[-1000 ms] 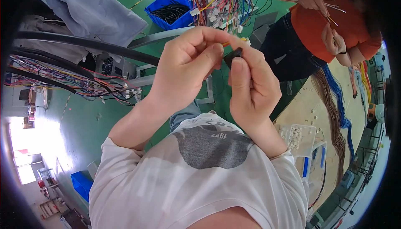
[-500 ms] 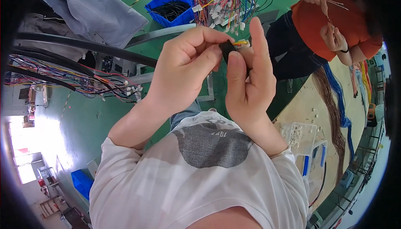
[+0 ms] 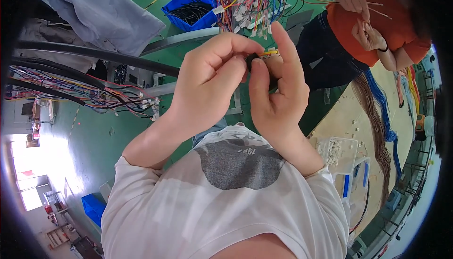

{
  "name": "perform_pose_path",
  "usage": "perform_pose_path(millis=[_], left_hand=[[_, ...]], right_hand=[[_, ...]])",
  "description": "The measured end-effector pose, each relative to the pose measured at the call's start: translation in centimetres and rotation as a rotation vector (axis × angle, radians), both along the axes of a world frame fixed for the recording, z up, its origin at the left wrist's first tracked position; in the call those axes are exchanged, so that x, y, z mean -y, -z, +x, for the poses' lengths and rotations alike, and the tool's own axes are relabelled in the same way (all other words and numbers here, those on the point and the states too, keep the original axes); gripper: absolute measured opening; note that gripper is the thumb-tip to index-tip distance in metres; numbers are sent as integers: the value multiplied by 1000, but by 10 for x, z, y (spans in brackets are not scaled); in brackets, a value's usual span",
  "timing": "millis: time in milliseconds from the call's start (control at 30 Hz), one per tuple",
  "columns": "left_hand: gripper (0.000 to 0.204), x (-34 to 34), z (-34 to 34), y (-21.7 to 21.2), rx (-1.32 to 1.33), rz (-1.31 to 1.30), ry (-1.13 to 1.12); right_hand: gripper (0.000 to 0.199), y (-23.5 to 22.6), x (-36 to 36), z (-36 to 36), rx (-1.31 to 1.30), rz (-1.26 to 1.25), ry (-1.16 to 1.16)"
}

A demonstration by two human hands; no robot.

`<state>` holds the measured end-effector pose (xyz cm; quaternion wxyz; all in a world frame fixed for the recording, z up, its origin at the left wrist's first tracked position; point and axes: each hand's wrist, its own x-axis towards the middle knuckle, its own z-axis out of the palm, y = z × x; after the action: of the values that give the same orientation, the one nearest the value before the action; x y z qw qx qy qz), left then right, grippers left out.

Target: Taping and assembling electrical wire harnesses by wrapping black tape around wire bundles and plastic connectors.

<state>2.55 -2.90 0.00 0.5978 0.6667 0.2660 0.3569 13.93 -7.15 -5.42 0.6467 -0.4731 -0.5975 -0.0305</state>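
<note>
Blk piece [image 3: 252, 59] — pinched, partly hidden; yel. wire [image 3: 270, 52] — just beside.

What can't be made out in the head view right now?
All in the head view:
- Black piece: full shape, covered by the left hand and right hand.
- Yellow wire: its near end, hidden at the fingers; can't tell whether it enters the black piece.
- White bits in the clear box: too small for exact shape.
- Co-worker: upper body, cut off by the upper edge and dark rim.
</note>
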Motion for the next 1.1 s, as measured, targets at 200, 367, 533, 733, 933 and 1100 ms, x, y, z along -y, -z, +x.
perform_pose_path(millis=[200, 367, 533, 733, 933, 1100], left_hand=[[18, 9, 9, 4, 121, 42, -32], [12, 0, 4, 10, 126, 141, -19], [11, -3, -1, 2, -42, 228, -28], [7, -5, 2, 5, -189, 687, -150], [7, -6, -1, 6, -187, 675, -47], [12, -9, 0, 11, -230, 467, 11]], right_hand=[[48, -5, 3, -6, -111, -69, 19], [49, -4, 3, 2, -206, -70, -69], [23, -9, 1, 25, 158, -15, 0], [16, -16, 11, 16, -344, -338, -392], [19, -21, 13, 20, -488, -419, -492], [17, -19, 12, 24, -405, -385, -467]])
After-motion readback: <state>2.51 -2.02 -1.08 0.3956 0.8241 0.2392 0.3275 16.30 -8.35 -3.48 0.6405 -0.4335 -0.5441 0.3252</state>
